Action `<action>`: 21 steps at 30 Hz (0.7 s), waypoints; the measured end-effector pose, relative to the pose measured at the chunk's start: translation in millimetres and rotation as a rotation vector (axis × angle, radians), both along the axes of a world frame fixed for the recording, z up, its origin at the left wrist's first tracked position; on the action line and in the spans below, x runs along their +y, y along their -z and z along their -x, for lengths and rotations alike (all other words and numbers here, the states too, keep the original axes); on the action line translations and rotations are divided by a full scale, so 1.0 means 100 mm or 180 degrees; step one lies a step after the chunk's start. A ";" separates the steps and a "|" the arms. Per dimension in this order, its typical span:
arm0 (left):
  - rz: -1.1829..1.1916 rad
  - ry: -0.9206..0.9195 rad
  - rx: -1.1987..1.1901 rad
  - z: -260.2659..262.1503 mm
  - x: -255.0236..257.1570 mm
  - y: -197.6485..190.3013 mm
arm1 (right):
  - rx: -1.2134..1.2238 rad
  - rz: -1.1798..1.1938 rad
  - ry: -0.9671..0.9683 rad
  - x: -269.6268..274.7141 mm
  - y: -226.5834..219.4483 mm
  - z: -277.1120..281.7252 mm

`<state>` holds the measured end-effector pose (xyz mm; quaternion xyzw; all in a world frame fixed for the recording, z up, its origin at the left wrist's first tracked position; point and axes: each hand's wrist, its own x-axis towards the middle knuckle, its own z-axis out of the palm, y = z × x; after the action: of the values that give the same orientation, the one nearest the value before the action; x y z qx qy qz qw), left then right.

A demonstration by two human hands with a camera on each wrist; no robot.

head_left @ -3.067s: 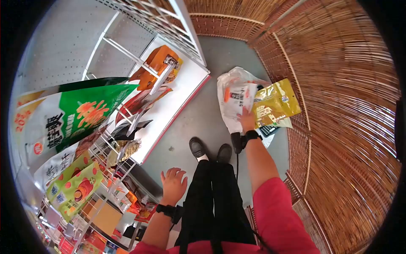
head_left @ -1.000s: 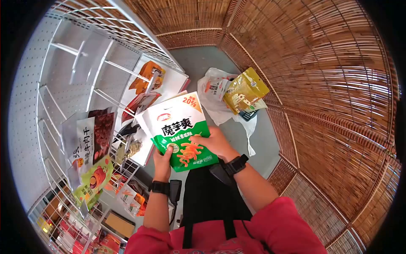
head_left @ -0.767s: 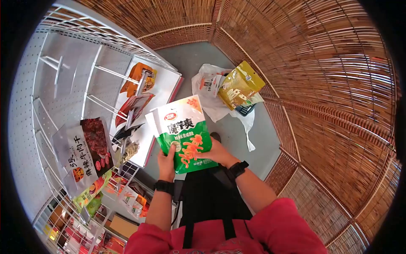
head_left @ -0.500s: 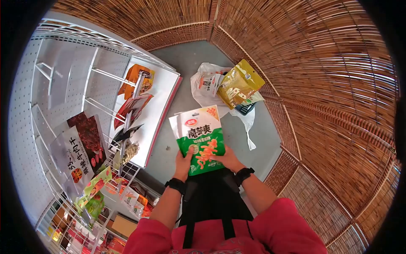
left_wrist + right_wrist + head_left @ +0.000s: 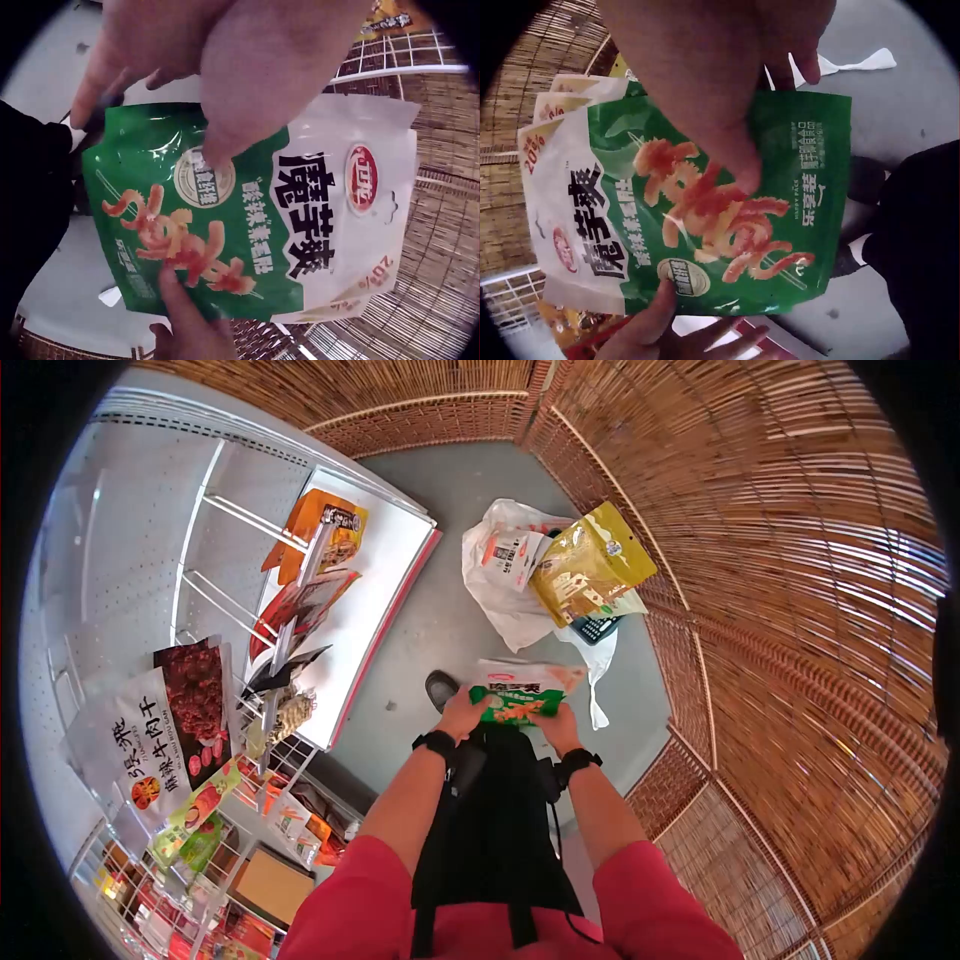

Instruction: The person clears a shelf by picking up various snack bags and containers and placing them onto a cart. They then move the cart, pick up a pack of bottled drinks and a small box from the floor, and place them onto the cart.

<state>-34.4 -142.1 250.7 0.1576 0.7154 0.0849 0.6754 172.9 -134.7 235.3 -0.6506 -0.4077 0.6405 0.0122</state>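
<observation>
In the head view a green and white snack packet (image 5: 515, 695) is held in front of the dark trousers, tilted away. My left hand (image 5: 463, 716) grips its left edge and my right hand (image 5: 560, 728) its right edge. The left wrist view has the left thumb pressed on the front of the packet (image 5: 202, 202), near a round badge. In the right wrist view the right thumb lies across the printed orange snack of the packet (image 5: 705, 202); several stacked white corners show at its top, so more than one packet is held.
A white plastic bag (image 5: 500, 605) lies on the floor ahead, with a yellow packet (image 5: 590, 565) and a dark keypad-like item (image 5: 596, 628) on it. At left, a rack holds a beef jerky packet (image 5: 195, 695) beside a white shelf (image 5: 375, 600). Woven screens (image 5: 790, 560) stand at right.
Both hands left the bag and rack area, took hold of the green and white packets from the rack, and brought them in front of the body. Lately the packets have tilted flatter, away from the body.
</observation>
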 end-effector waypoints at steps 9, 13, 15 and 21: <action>-0.1198 0.0233 0.0359 -0.10 1.03 0.94 | 0.1100 -0.0412 0.1699 0.13 1.48 0.02; -0.0922 -0.0210 0.0205 -0.22 1.12 0.68 | 0.0617 0.0308 0.2073 0.25 1.58 -0.08; -0.1474 0.0699 0.0586 -0.23 0.79 1.00 | 0.0511 0.0283 0.1812 0.24 1.58 -0.18; -0.0879 0.0770 0.0438 0.04 -0.51 0.92 | 0.0374 0.0979 0.2325 0.46 0.70 -0.09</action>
<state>-38.4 -193.0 158.3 0.3390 0.7173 0.0894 0.6021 181.6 -88.5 165.2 -0.7093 -0.0475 0.6837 0.1649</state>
